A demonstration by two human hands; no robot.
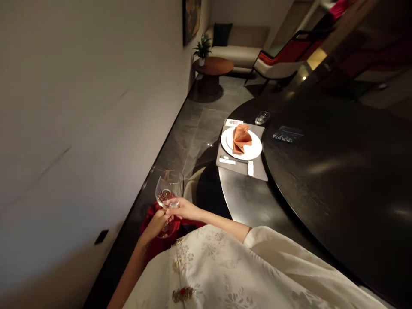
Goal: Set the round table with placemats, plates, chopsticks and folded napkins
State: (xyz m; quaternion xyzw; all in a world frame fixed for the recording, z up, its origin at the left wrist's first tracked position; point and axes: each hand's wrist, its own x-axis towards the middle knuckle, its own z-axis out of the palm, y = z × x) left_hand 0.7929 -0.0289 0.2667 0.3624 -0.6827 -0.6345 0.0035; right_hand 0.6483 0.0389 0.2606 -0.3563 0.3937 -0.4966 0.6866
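A clear stemmed wine glass stands upright, bowl up, between my two hands in front of my body. My left hand is closed around its stem, just below the bowl. My right hand is closed at the base of the bowl, its fingers meeting those of the left. Below the hands, the glass's foot shows faintly against something red, whose kind I cannot make out.
The dark round table on the right bears a place mat, a white plate with a folded orange napkin, and a tumbler. A pale wall runs along the left. Beyond stand a side table and a sofa.
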